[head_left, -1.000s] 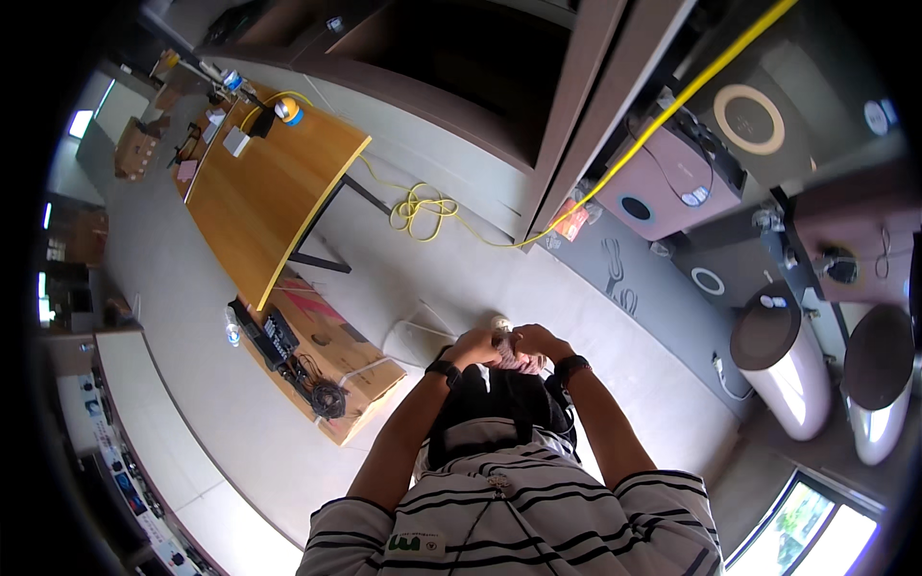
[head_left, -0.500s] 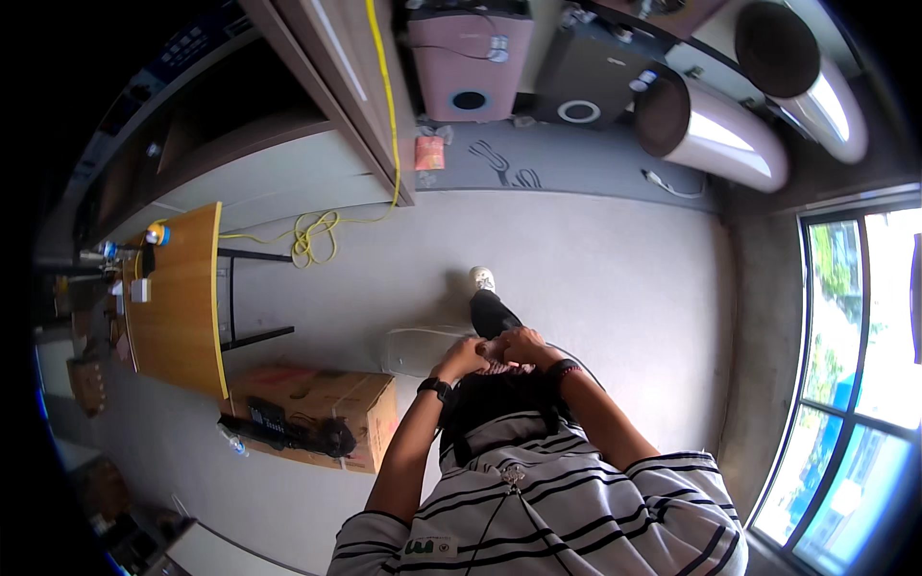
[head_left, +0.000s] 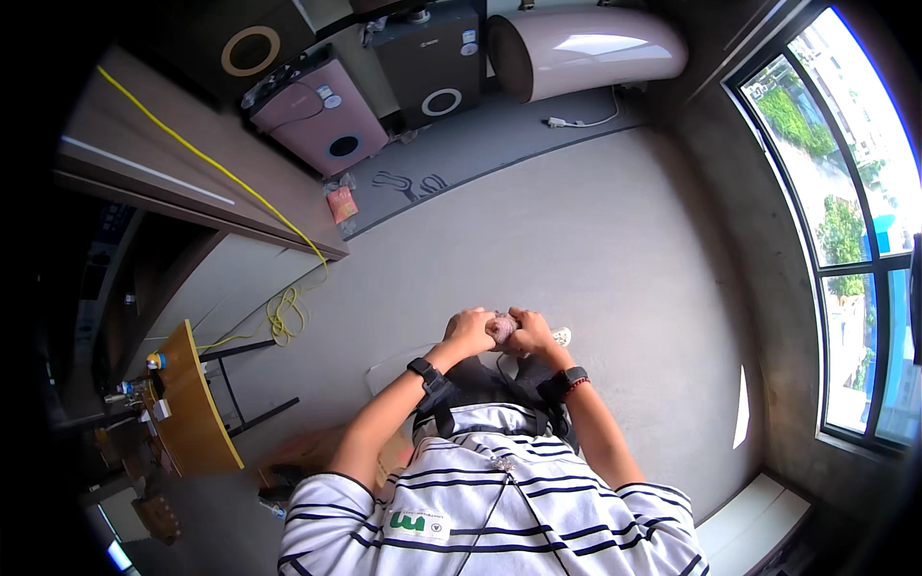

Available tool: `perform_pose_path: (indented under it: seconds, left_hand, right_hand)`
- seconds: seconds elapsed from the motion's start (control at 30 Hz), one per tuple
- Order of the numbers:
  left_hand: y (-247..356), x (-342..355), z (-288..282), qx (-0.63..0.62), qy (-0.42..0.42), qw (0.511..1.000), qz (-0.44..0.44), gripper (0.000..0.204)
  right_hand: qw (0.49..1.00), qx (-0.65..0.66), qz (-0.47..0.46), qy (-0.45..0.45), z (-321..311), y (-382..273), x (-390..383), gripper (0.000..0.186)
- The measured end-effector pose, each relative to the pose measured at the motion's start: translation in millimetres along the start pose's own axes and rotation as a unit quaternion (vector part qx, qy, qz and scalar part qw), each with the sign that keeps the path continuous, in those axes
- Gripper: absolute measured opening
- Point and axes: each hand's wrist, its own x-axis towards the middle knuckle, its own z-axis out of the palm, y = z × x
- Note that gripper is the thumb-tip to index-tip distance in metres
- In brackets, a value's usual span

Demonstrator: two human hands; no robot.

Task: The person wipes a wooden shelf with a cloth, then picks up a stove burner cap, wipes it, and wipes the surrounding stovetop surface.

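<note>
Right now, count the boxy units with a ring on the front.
3: a dark unit at the upper left, a pink unit below and right of it, and a second dark unit right of the pink one. Others may be hidden past the top edge.

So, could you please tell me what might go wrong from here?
The pinkish bundle might drop if the left hand and right hand both loosen. The yellow cable has loose loops on the floor, which could catch a shoe if the person steps there.
</note>
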Motion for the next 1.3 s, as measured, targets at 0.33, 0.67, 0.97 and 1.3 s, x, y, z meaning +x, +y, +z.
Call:
perform_pose_path:
  seconds: [0.33,0.67,0.97,1.3]
  left_hand:
    - [272.5,147.0,166.0,0.183,-0.221,0.887,0.362,0.016]
    - [452.2,178.2,296.2,0.195,-0.349,0.708,0.581,0.013]
    - [540.0,265.3,389.1,0.165,-0.414,0.675,0.589,0.014]
    - [754.7,277.8,497.3,0.196,-0.433,0.587,0.655,0.021]
  right_hand:
    - [0.948,0.127,0.197,0.217,-175.9,232.6,-154.0,0.029]
    - [0.803,0.198,0.342,0.445,-232.6,311.8,-289.1,0.020]
    - [0.753,0.215,0.407,0.470,-316.5,404.9,-295.0,0.021]
    - [0.603,0.222,0.457,0.615,-430.4,487.8,-386.1,0.016]
